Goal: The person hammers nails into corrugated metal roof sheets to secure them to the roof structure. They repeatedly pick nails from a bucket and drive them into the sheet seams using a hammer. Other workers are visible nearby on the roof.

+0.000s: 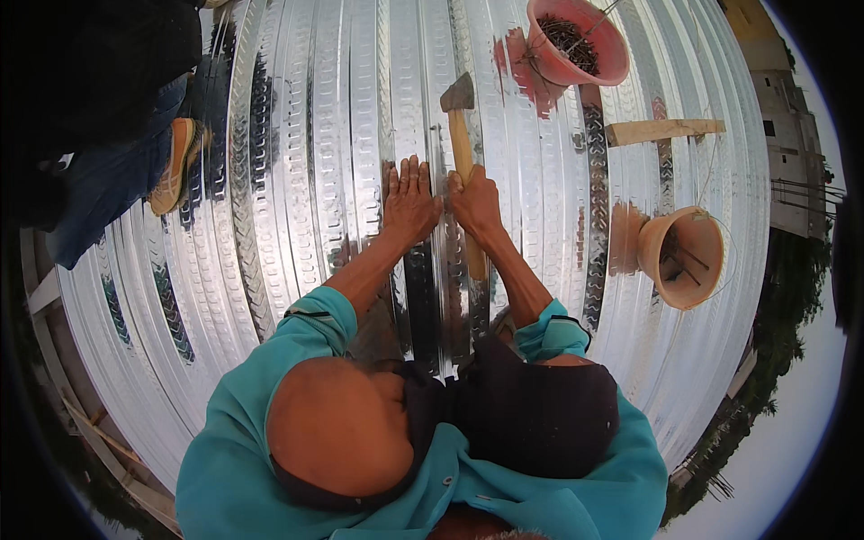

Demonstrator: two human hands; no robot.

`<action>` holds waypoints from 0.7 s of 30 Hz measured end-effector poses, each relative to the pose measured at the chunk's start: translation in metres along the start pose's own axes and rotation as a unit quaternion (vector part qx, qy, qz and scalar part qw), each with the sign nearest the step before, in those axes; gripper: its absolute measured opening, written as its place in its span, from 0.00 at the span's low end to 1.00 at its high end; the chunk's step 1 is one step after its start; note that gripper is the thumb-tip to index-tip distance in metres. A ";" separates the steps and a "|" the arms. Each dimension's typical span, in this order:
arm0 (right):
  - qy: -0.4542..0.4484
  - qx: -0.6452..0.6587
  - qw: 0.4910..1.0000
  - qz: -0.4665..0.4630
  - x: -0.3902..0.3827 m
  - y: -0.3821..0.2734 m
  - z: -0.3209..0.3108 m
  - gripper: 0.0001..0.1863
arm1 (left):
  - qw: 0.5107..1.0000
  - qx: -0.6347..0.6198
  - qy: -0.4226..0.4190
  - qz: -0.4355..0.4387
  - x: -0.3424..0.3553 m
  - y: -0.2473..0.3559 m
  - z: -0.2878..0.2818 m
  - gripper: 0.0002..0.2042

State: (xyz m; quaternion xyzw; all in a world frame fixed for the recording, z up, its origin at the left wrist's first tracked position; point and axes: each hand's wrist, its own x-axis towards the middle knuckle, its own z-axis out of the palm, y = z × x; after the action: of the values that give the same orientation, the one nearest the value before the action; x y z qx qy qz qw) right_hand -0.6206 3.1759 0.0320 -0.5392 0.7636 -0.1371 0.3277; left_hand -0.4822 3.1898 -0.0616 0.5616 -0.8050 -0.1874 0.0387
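On metal sheeting (540,180), wooden-handled tool (462,142) clasped in right hand (476,203), left hand (411,202) flat alongside

Two hands (412,207) (477,203), one hammer (462,144), two buckets (614,56) (652,247) at one and three o'clock, one wooden strip (664,131) at two, apparently one shoe (171,173) at ten.
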 end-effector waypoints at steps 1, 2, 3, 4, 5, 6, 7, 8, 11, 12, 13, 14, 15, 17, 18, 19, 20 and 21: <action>0.059 0.031 0.997 -0.047 0.004 -0.012 -0.009 0.19 | 1.000 0.008 0.011 -0.006 0.009 -0.005 -0.002 0.37; 0.169 0.106 0.968 -0.152 0.008 -0.025 -0.020 0.17 | 1.000 0.009 0.003 -0.018 0.000 -0.002 0.004 0.37; 0.225 0.171 0.938 -0.199 0.010 -0.045 -0.036 0.16 | 1.000 0.014 0.003 -0.021 -0.004 -0.003 0.006 0.37; 0.290 0.185 0.907 -0.243 0.014 -0.059 -0.049 0.15 | 1.000 0.020 0.004 -0.021 -0.003 -0.005 0.004 0.37; 0.316 0.232 0.889 -0.237 0.013 -0.070 -0.056 0.15 | 1.000 0.022 0.005 -0.020 -0.004 -0.005 0.004 0.37; 0.340 0.279 0.868 -0.231 0.011 -0.076 -0.056 0.15 | 1.000 0.010 -0.010 -0.027 -0.008 -0.007 0.003 0.37; 0.360 0.287 0.850 -0.254 0.015 -0.054 -0.038 0.15 | 0.999 -0.009 -0.017 -0.026 -0.004 -0.003 0.000 0.38; 0.335 0.186 0.894 -0.232 0.016 -0.012 -0.003 0.15 | 0.999 -0.031 -0.022 -0.018 0.002 0.005 -0.004 0.38; -0.004 -0.086 0.996 -0.035 0.012 0.044 0.030 0.20 | 0.996 -0.066 -0.049 -0.027 0.003 0.017 -0.003 0.38; 0.015 -0.059 0.997 -0.043 0.035 0.030 0.023 0.21 | 0.995 -0.064 -0.063 -0.033 0.011 0.010 -0.006 0.38; 0.006 -0.032 0.999 -0.043 0.038 0.010 0.014 0.21 | 0.999 -0.046 -0.006 -0.020 0.006 -0.001 0.007 0.39; -0.016 -0.011 1.000 -0.010 0.009 0.009 0.014 0.21 | 0.999 -0.037 0.017 -0.002 -0.001 -0.005 0.004 0.39; 0.031 0.000 1.000 -0.004 0.010 -0.005 0.000 0.20 | 0.999 -0.034 0.007 -0.006 0.004 -0.001 0.000 0.39; 0.199 0.129 0.961 -0.139 0.009 -0.037 -0.025 0.16 | 1.000 -0.019 -0.010 -0.023 -0.005 -0.003 0.002 0.38; 0.244 0.175 0.936 -0.182 0.010 -0.056 -0.038 0.17 | 1.000 -0.006 -0.005 -0.027 -0.003 -0.010 0.004 0.38; 0.279 0.210 0.918 -0.189 0.012 -0.063 -0.048 0.17 | 1.000 -0.002 -0.001 -0.022 -0.001 -0.006 0.004 0.38; 0.313 0.245 0.896 -0.196 0.014 -0.066 -0.052 0.17 | 1.000 0.000 -0.007 -0.023 -0.002 -0.004 0.004 0.38; 0.301 0.221 0.908 -0.189 0.012 -0.052 -0.032 0.17 | 1.000 0.002 -0.013 -0.025 -0.004 -0.005 0.003 0.37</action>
State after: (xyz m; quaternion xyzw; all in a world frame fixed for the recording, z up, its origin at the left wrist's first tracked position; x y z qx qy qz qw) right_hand -0.6054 3.1402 0.0811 -0.5204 0.6596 -0.5179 0.1611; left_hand -0.4770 3.1930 -0.0653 0.5794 -0.7913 -0.1940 0.0225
